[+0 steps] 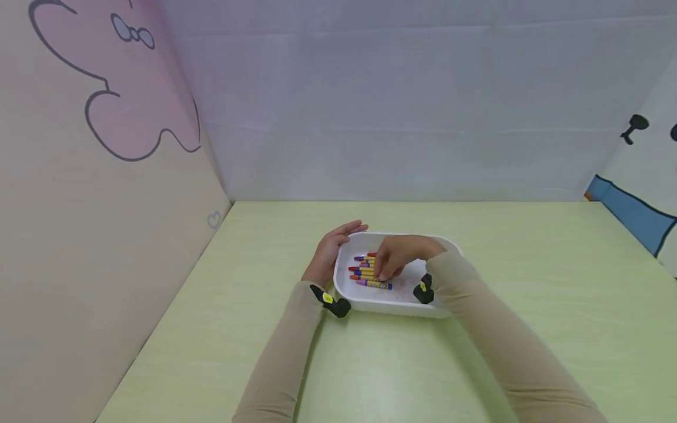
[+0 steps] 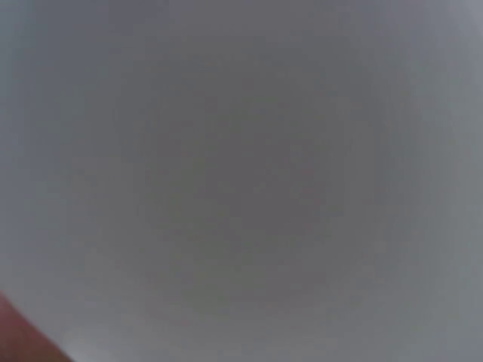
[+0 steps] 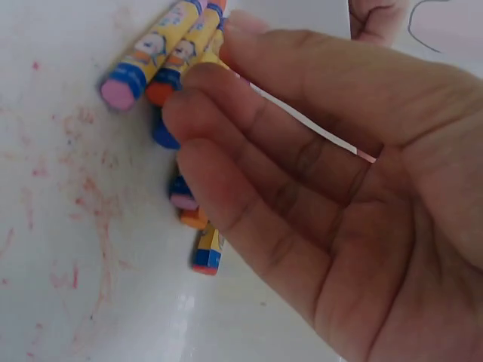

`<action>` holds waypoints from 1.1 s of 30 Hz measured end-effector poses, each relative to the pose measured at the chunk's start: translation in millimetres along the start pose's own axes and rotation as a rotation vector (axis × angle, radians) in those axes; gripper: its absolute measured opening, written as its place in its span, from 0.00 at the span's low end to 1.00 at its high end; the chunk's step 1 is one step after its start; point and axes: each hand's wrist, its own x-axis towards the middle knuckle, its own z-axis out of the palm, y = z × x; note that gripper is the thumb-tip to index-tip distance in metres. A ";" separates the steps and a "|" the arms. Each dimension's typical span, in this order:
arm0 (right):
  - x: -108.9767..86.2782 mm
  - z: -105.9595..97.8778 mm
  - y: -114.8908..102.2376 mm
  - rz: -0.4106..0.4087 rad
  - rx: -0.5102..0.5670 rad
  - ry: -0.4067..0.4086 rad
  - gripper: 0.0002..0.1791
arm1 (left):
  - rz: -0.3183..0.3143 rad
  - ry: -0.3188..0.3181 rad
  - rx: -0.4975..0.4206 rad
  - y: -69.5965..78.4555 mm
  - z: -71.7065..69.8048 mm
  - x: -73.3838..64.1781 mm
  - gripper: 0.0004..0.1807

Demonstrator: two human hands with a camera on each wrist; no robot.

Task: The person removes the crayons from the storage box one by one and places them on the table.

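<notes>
Over the crayons [image 1: 365, 273], we see the right hand [image 1: 400, 252] with its fingers bent, thumb near the forefinger; we cannot tell whether it pinches one. The left hand [image 1: 329, 252], fingers extended, rests against the left end of the white tray [image 1: 396, 308]. We find the crayons side by side in the tray's left half, the tray on a pale table [image 1: 423, 364], a plain backdrop [image 1: 370, 106] behind.

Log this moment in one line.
left hand: against left side of white rectangular plastic tray; right hand: fingertips at slim yellow-wrapped wax crayons; crayons: side by side in tray
</notes>
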 end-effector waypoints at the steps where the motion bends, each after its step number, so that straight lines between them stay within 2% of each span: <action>1: 1.0 0.7 -1.2 -0.001 -0.011 -0.001 0.06 | 0.005 0.002 0.004 0.3 0.5 0.0 0.29; 8: 4.2 7.4 -8.4 0.027 -0.096 0.016 0.04 | 0.004 0.021 0.002 0.9 3.0 0.2 0.29; 15: 4.1 14.2 -17.2 0.058 -0.190 0.061 0.07 | -0.003 0.081 0.031 1.6 8.2 -0.9 0.29; 23: 3.7 15.1 -22.0 0.094 -0.314 0.043 0.10 | 0.052 0.147 0.083 0.7 16.7 1.4 0.28; 28: 2.7 15.3 -19.9 0.092 -0.334 0.028 0.09 | 0.047 0.139 0.098 -0.3 19.4 1.5 0.28; 33: 2.1 15.8 -18.4 0.077 -0.315 0.007 0.09 | 0.022 0.088 0.098 -1.4 15.4 1.4 0.27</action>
